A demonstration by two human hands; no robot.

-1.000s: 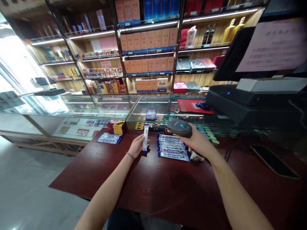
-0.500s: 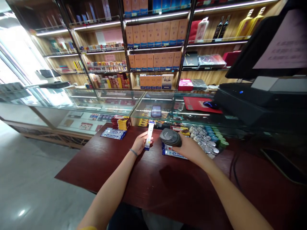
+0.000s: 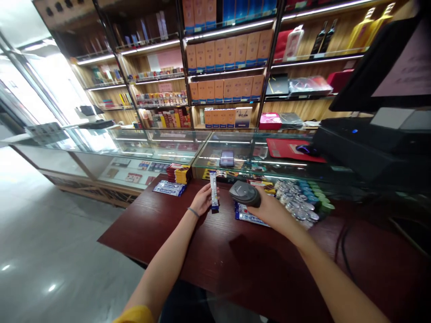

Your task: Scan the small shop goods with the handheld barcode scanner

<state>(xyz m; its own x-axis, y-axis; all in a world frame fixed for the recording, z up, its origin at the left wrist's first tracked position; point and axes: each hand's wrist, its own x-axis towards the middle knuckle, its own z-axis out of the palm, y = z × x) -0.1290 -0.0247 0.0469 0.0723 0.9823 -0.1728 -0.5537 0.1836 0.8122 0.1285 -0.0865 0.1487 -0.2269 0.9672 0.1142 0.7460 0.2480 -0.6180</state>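
Note:
Upright in my left hand [image 3: 202, 200] is a slim blue-and-silver snack packet [image 3: 214, 190], held above the dark red-brown table. My right hand [image 3: 266, 205] grips a dark grey barcode scanner [image 3: 245, 193], its head pointed left toward the packet, with a gap between them. Beneath the scanner lie more blue-and-white packets [image 3: 253, 218], partly covered by it and my hand. Similar packets [image 3: 169, 188] rest at the table's left, in front of a stack of red and yellow packs [image 3: 178, 173].
Several silver-topped cans [image 3: 294, 197] and green-topped ones [image 3: 319, 196] stand right of my right hand. Behind the table runs a glass display counter [image 3: 158, 146]. A mouse [image 3: 306, 150] lies on a red mat [image 3: 286, 149] beside a dark monitor [image 3: 377, 67]. A cable [image 3: 343, 246] crosses the table's right.
The view has shifted, so everything appears a little further right. The packet in my left hand has turned, its face now greyer and less bright. Both hands keep their hold.

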